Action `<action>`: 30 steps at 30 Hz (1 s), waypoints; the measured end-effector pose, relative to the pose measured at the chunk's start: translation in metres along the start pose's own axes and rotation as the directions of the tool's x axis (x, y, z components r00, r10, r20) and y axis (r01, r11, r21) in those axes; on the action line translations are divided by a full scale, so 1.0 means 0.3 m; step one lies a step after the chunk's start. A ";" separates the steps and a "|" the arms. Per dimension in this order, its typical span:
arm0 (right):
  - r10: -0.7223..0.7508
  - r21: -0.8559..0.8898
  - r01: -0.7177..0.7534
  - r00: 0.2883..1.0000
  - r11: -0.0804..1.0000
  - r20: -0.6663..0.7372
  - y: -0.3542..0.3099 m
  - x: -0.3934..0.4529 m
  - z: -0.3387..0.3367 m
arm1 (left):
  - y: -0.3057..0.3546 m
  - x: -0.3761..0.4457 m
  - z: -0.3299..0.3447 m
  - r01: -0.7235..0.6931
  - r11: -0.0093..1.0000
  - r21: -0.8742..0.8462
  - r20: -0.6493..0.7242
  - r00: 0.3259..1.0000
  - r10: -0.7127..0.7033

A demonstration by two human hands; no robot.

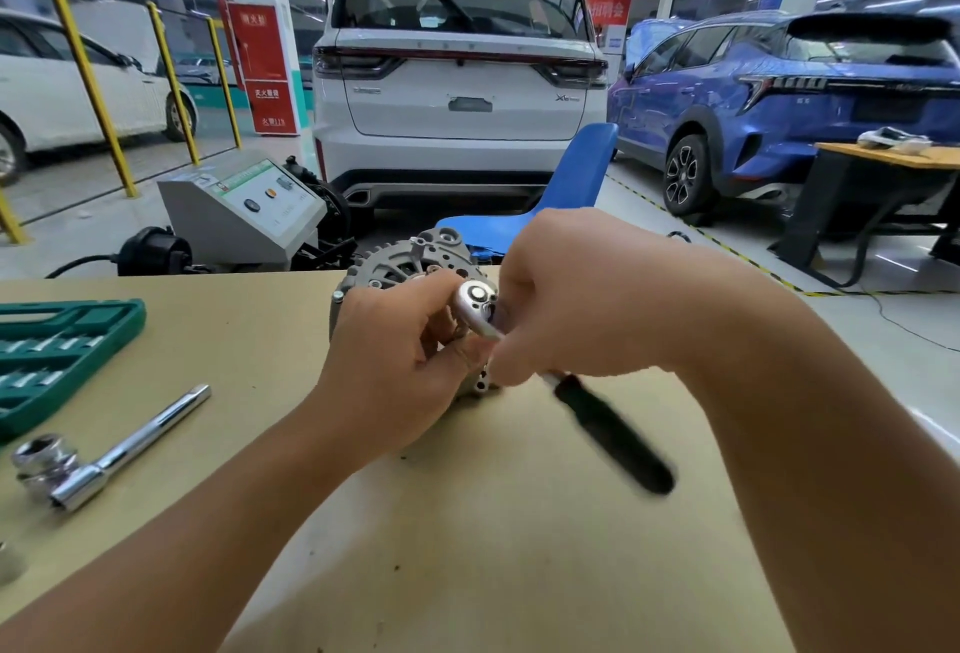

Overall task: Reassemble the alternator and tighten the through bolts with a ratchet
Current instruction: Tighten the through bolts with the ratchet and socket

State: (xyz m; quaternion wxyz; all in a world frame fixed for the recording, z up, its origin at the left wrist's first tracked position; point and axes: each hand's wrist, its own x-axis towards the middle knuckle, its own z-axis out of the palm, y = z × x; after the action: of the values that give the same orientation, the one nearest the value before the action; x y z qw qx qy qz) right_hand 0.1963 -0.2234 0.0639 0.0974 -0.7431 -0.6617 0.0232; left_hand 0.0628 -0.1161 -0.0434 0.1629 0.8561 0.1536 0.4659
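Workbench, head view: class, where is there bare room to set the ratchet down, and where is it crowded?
Free: the near workbench top between the two forearms, and the strip between the socket case and the alternator. Crowded: the left edge, where the socket case and the extension bar with socket lie, and around the alternator, where the left hand, right hand and ratchet meet.

A green socket case (57,356) lies on the tan table (467,548), well left of the fingers. Nearer, a chrome bar with a socket (98,465) rests. Beyond the fingers stand a blue chair (566,189), a grey machine (249,215), a white car (457,80) and a blue car (779,96).
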 end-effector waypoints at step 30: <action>-0.004 -0.038 -0.003 0.982 0.999 -0.187 0.014 0.031 0.029 | -0.010 -0.003 -0.002 0.090 0.994 -0.068 -0.008 0.996 -0.090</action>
State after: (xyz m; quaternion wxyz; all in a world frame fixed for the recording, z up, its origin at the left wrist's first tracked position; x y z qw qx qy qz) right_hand 0.2000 -0.2137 0.0556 0.1451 -0.7434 -0.6502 -0.0594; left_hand 0.0615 -0.1136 -0.0453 0.2116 0.8397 0.1772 0.4678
